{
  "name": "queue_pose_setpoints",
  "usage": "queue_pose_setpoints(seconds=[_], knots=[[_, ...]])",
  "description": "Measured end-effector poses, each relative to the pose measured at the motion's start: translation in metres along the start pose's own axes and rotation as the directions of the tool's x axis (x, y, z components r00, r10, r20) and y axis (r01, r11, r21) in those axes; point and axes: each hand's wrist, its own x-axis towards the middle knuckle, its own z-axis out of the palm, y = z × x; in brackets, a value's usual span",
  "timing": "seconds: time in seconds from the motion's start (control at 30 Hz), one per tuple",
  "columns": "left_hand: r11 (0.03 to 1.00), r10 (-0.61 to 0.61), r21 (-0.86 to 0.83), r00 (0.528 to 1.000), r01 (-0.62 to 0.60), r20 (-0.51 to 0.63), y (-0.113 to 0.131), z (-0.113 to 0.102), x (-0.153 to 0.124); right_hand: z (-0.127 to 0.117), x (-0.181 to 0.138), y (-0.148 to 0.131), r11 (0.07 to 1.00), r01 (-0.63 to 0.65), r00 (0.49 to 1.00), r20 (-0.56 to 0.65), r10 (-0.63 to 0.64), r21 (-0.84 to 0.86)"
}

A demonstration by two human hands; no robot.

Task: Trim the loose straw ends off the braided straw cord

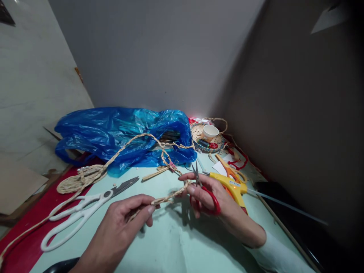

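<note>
A braided straw cord (170, 197) stretches between my two hands over the pale green table cover. My left hand (125, 218) is closed, pinching the cord between thumb and forefinger. My right hand (209, 195) has small red-handled scissors (214, 201) hooked on its fingers, their blades pointing up and slightly parted. The same hand's thumb and forefinger pinch the cord's other stretch. From there the braid passes a small pink clip (172, 166) and loops over the blue plastic bag. Large white-handled scissors (93, 206) lie beside my left hand.
A crumpled blue plastic bag (113, 129) lies along the wall. A coiled braid (82, 178) rests at left. A yellow glue gun (230, 184) and orange scissors (227, 167) lie by my right hand. Behind are a woven basket (199, 132) and white cup (210, 132).
</note>
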Motion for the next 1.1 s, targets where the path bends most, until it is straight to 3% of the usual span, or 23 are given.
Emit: queue_pose_setpoints(seconds=[0.1,0.17,0.23,0.3,0.37,0.47,0.6,0.77,1.0,1.1], knots=[[1.000,-0.003,-0.022,1.000,0.004,0.011,-0.002,0.000,-0.001,0.003,-0.012,-0.004,0.991,0.078,0.992,-0.094,-0.089,-0.110],[0.999,0.008,-0.032,1.000,-0.007,0.031,-0.003,0.000,-0.002,0.008,-0.022,-0.010,0.985,0.091,0.991,-0.080,-0.103,-0.149],[0.999,0.023,-0.034,0.998,-0.021,0.053,-0.004,0.001,-0.002,0.015,-0.029,-0.017,0.980,0.012,0.998,0.056,-0.001,-0.201],[0.999,0.045,-0.024,0.998,-0.044,0.042,-0.003,0.002,-0.003,0.023,-0.032,-0.023,0.962,-0.077,0.973,0.190,0.130,-0.263],[0.996,0.088,0.009,0.996,-0.088,0.002,-0.001,0.004,-0.004,0.029,-0.032,-0.028,0.941,-0.177,0.939,0.238,0.249,-0.287],[0.983,0.174,0.070,0.981,-0.169,-0.087,0.001,0.007,-0.005,0.032,-0.031,-0.030,0.937,-0.272,0.914,0.244,0.323,-0.221],[0.963,0.259,0.122,0.948,-0.240,-0.183,-0.001,0.006,-0.008,0.030,-0.031,-0.023,0.951,-0.255,0.891,0.339,0.302,-0.178],[0.952,0.294,0.126,0.949,-0.279,-0.116,-0.004,0.005,-0.011,0.030,-0.027,-0.015,0.949,-0.306,0.858,0.411,0.308,-0.072],[0.986,0.156,-0.039,0.983,-0.160,-0.093,-0.004,0.008,-0.010,0.032,-0.026,-0.013,0.939,-0.341,0.857,0.425,0.291,0.046],[0.978,0.210,-0.004,0.977,-0.210,-0.030,-0.008,0.006,-0.009,0.033,-0.027,-0.014,0.932,-0.361,0.857,0.410,0.312,0.044]])
